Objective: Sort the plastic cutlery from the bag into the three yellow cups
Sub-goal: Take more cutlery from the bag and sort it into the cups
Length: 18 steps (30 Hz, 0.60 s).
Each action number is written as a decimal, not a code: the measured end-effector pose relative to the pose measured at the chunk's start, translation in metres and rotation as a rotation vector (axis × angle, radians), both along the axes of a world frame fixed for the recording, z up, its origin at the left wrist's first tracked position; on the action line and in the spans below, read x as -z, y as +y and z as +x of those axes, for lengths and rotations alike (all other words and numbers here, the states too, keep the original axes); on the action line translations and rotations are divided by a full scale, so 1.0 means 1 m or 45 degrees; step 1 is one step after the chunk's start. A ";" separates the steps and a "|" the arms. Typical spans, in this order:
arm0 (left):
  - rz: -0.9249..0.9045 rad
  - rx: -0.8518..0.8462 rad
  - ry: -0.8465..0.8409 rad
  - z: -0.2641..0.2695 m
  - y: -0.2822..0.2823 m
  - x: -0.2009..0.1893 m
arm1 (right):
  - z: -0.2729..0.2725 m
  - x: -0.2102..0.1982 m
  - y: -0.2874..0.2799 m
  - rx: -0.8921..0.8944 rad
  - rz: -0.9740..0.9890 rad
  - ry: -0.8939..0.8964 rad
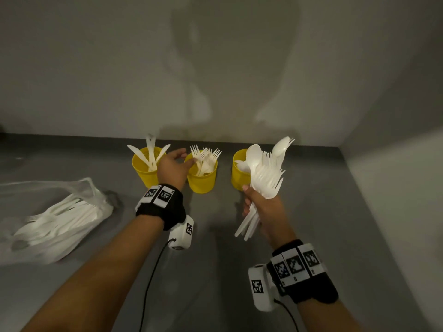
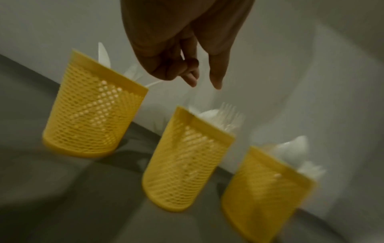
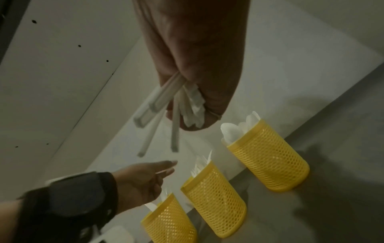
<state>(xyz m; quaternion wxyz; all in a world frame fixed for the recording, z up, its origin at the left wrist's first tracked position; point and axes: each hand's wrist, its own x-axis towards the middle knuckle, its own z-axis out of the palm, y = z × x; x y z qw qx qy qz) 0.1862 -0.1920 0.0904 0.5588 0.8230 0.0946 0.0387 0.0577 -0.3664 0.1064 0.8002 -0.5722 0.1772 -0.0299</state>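
Observation:
Three yellow mesh cups stand in a row by the back wall: the left cup [image 1: 145, 171] holds knives, the middle cup [image 1: 202, 180] forks, the right cup [image 1: 238, 174] spoons. My left hand [image 1: 184, 159] hovers between the left and middle cups, its fingertips beside the fork tines. In the left wrist view the left hand [image 2: 204, 83] shows thumb and forefinger apart with nothing clearly held. My right hand [image 1: 254, 202] grips a bundle of white spoons and forks [image 1: 263, 171] upright in front of the right cup; their handles [image 3: 153, 105] stick out below the fist.
A clear plastic bag [image 1: 55, 216] with more white cutlery lies at the left of the grey table [image 1: 215, 259]. White walls close the back and the right side [image 1: 395, 188]. Cables trail from both wrist cameras.

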 end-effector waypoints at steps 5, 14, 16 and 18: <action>-0.120 0.283 -0.181 -0.069 -0.024 -0.052 | 0.008 0.006 0.003 0.065 -0.056 -0.041; -0.001 0.648 -0.043 -0.117 -0.029 -0.069 | 0.001 -0.005 0.044 0.140 -0.252 -0.205; -0.015 0.653 -0.063 -0.119 -0.022 -0.072 | -0.004 -0.007 0.053 0.131 -0.361 -0.270; -0.050 0.670 -0.088 -0.122 -0.017 -0.076 | -0.007 -0.012 0.058 0.131 -0.394 -0.296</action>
